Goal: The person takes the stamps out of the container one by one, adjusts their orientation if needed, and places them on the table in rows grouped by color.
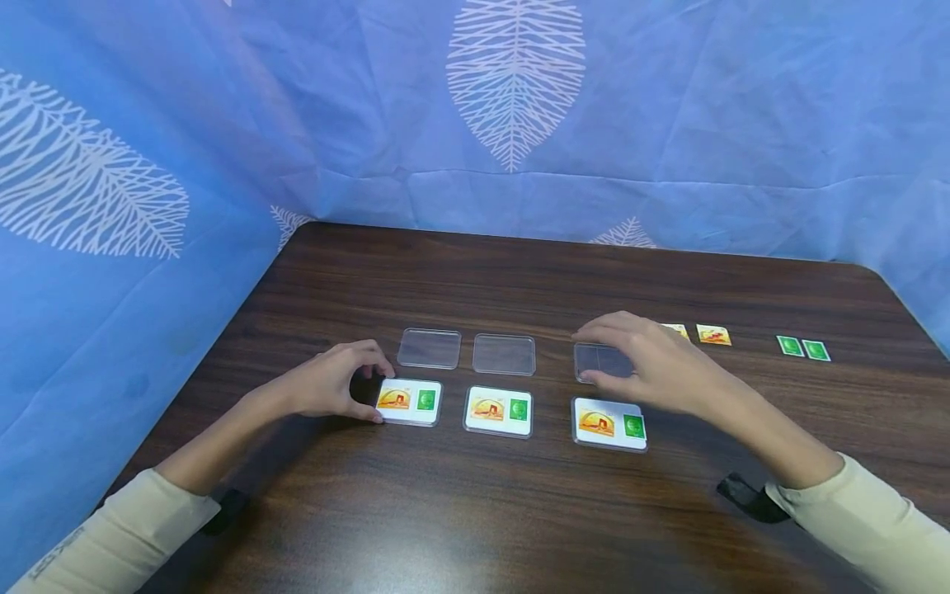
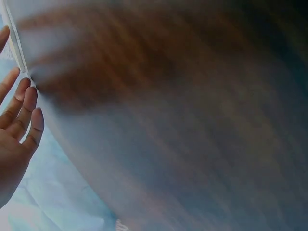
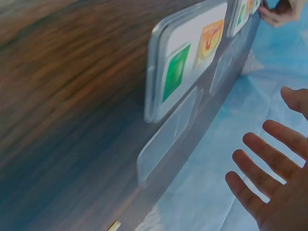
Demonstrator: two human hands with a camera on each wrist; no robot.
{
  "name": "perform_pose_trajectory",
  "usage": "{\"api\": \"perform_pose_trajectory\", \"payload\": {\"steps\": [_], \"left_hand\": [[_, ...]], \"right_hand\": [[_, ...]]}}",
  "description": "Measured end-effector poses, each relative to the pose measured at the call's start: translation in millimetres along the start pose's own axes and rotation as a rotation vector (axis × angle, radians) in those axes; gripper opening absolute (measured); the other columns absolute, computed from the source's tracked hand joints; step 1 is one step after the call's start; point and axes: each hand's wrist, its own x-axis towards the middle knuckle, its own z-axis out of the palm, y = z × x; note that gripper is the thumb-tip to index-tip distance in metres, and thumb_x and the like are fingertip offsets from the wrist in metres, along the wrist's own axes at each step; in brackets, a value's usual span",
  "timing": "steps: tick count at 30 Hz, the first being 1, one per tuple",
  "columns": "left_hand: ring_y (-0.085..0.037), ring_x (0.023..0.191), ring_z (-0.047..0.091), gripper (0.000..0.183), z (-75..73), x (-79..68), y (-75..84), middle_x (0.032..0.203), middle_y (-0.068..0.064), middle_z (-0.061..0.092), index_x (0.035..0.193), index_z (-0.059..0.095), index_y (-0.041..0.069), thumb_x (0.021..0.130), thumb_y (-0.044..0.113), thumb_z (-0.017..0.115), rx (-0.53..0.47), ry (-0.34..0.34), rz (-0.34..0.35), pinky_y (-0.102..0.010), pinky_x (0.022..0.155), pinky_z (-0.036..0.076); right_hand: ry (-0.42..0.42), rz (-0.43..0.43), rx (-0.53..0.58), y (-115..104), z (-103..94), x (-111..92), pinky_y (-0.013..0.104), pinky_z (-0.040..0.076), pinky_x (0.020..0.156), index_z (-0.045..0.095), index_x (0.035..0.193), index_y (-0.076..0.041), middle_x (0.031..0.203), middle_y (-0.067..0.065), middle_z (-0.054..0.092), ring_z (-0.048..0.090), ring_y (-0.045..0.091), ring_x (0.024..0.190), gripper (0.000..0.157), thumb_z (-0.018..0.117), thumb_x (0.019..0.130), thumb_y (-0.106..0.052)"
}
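In the head view, my left hand (image 1: 337, 384) holds the left end of a flat plastic case (image 1: 409, 402), thumb at its near corner and fingers at its far corner. The case carries a white card with an orange stamp and a green stamp. Two similar cases lie to its right, a middle case (image 1: 498, 411) and a right case (image 1: 609, 424). My right hand (image 1: 653, 363) hovers over a clear lid (image 1: 599, 363) behind the right case, thumb and fingers spread. In the right wrist view, the right fingers (image 3: 269, 159) are extended with nothing between them.
Two more clear lids, a left lid (image 1: 429, 348) and a middle lid (image 1: 504, 354), lie behind the cases. Orange stamps (image 1: 714, 335), one partly hidden by the right hand, and two green stamps (image 1: 804, 348) lie at the right. Blue cloth (image 1: 371, 99) hangs behind the dark wooden table (image 1: 445, 520).
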Motion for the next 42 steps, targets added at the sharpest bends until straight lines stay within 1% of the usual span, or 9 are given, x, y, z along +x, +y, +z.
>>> {"api": "perform_pose_trajectory", "payload": {"steps": [4, 7, 11, 16, 21, 29, 36, 42], "left_hand": [[-0.021, 0.097, 0.055, 0.047, 1.5, -0.8, -2.0, 0.116, -0.006, 0.062, 0.114, 0.071, 0.008, 0.078, 0.029, 0.093, -0.010, 0.015, 0.003, -0.036, 0.081, 0.045], [-0.021, 0.098, 0.056, 0.048, 1.8, -1.1, -3.1, 0.116, -0.006, 0.063, 0.114, 0.071, 0.008, 0.077, 0.030, 0.093, -0.010, 0.018, 0.004, -0.037, 0.081, 0.046], [-0.022, 0.098, 0.056, 0.051, 1.1, -0.7, -3.9, 0.116, -0.006, 0.063, 0.115, 0.071, 0.007, 0.077, 0.032, 0.093, -0.005, 0.014, 0.011, -0.038, 0.082, 0.047], [-0.022, 0.099, 0.056, 0.052, -0.8, -0.5, -3.1, 0.117, -0.006, 0.063, 0.116, 0.071, 0.006, 0.076, 0.030, 0.094, 0.006, 0.001, -0.001, -0.039, 0.083, 0.048], [-0.023, 0.099, 0.057, 0.050, -1.4, -1.1, -2.8, 0.117, -0.008, 0.062, 0.115, 0.071, 0.006, 0.077, 0.028, 0.094, 0.008, -0.008, 0.002, -0.039, 0.084, 0.048], [-0.022, 0.099, 0.057, 0.048, -0.2, 0.4, -4.0, 0.115, -0.007, 0.061, 0.114, 0.072, 0.006, 0.076, 0.027, 0.094, 0.010, 0.000, 0.021, -0.038, 0.084, 0.049], [-0.022, 0.098, 0.057, 0.048, -0.6, 0.9, -3.8, 0.113, -0.006, 0.061, 0.113, 0.072, 0.006, 0.076, 0.026, 0.094, 0.019, 0.008, 0.032, -0.037, 0.083, 0.049], [-0.019, 0.095, 0.056, 0.048, -0.4, 0.3, -3.9, 0.108, -0.004, 0.061, 0.112, 0.073, 0.006, 0.075, 0.027, 0.095, 0.018, 0.015, 0.030, -0.036, 0.083, 0.049]], "right_hand": [[-0.010, -0.044, -0.002, -7, 7.1, 12, 0.056, 0.053, 0.095, 0.072, 0.125, -0.005, 0.127, 0.013, 0.070, 0.064, 0.035, 0.121, 0.042, 0.080, 0.091, -0.029], [-0.021, -0.053, 0.010, -11, 11.2, 18, 0.056, 0.053, 0.096, 0.072, 0.126, -0.006, 0.128, 0.013, 0.069, 0.063, 0.035, 0.122, 0.043, 0.079, 0.092, -0.031], [-0.035, -0.064, 0.031, -14, 15.3, 25, 0.057, 0.052, 0.097, 0.071, 0.126, -0.005, 0.129, 0.013, 0.069, 0.063, 0.035, 0.123, 0.042, 0.077, 0.093, -0.031], [-0.037, -0.090, 0.034, -17, 20.7, 36, 0.055, 0.053, 0.097, 0.072, 0.125, -0.004, 0.127, 0.013, 0.070, 0.065, 0.034, 0.120, 0.041, 0.078, 0.093, -0.030], [-0.063, -0.112, 0.043, -25, 26.2, 48, 0.052, 0.054, 0.095, 0.072, 0.125, -0.004, 0.125, 0.013, 0.070, 0.066, 0.032, 0.117, 0.041, 0.077, 0.094, -0.030], [-0.125, -0.142, 0.080, -37, 38.5, 66, 0.046, 0.057, 0.088, 0.073, 0.125, -0.005, 0.122, 0.010, 0.070, 0.067, 0.027, 0.111, 0.040, 0.079, 0.092, -0.028], [-0.153, -0.215, 0.115, -49, 48.5, 85, 0.041, 0.058, 0.084, 0.074, 0.121, -0.007, 0.117, 0.008, 0.069, 0.068, 0.024, 0.106, 0.032, 0.079, 0.093, -0.022], [-0.205, -0.273, 0.130, -63, 56.9, 104, 0.036, 0.057, 0.081, 0.074, 0.120, -0.006, 0.114, 0.008, 0.069, 0.069, 0.022, 0.101, 0.029, 0.077, 0.095, -0.020]]}}
